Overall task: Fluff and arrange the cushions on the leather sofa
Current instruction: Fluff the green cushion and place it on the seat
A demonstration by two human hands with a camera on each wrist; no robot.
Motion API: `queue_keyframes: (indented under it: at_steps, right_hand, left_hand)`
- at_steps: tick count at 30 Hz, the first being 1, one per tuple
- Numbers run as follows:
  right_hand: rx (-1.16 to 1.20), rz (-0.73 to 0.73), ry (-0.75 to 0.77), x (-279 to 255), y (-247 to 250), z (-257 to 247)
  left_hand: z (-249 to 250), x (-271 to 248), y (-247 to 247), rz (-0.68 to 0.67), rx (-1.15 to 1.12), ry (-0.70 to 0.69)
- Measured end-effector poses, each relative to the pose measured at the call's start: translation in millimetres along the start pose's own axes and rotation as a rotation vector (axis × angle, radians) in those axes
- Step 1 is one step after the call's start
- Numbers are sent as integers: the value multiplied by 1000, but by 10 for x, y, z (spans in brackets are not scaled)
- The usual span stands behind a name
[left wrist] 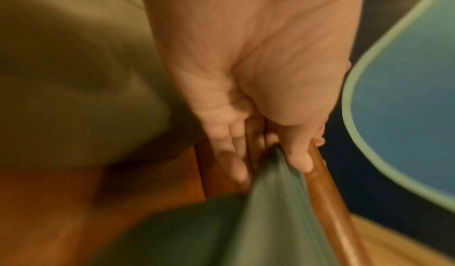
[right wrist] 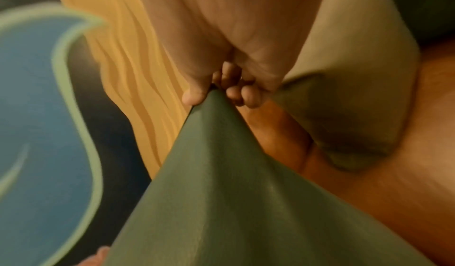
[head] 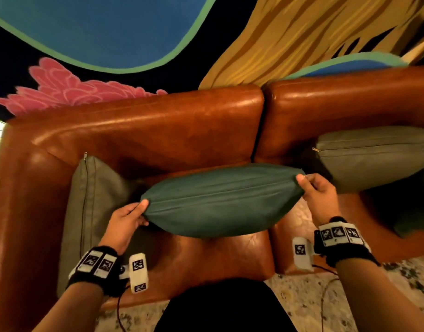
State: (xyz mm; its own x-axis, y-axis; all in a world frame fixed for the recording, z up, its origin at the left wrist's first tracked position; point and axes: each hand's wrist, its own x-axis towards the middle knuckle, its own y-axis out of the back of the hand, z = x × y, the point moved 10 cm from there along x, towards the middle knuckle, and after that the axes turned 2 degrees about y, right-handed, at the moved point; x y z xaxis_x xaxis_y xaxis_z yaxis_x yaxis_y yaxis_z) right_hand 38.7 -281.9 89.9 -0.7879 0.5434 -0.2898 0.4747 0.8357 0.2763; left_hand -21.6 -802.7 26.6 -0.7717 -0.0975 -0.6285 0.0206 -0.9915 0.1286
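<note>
The person is holding a dark green cushion (head: 220,200) up over the seat of the brown leather sofa (head: 158,130), in front of the sofa's back. The left hand (head: 127,219) is pinching the cushion's left corner, with the thumb on top and the fingers (left wrist: 231,149) curled under the cloth. The right hand (head: 319,192) is pinching the right corner the same way, with its fingers (right wrist: 248,95) bunching the cloth to a point. The cushion is stretching sideways between the two hands. A grey-green cushion (head: 91,200) is leaning against the sofa's left arm. Another grey-green cushion (head: 374,156) is lying on the sofa's right seat, against the back. A painted wall (head: 134,32) is showing behind the sofa.
</note>
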Motion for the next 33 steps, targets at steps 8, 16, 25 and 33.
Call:
queue_keyframes:
  at_steps: [8, 16, 25, 33]
  right_hand:
    - [-166, -349, 320, -954, -1201, -1122]
    - [-552, -736, 300, -1513, -2474, -364]
    - [-560, 162, -238, 40, -313, 150]
    - [-614, -101, -421, 359, -600, 806]
  left_hand:
    - [95, -27, -319, -181, 487, 100]
    - [232, -129, -1208, -404, 608, -9]
    - [-431, 72, -941, -146, 637, 20]
    - [-500, 60, -1018, -89, 526, 22]
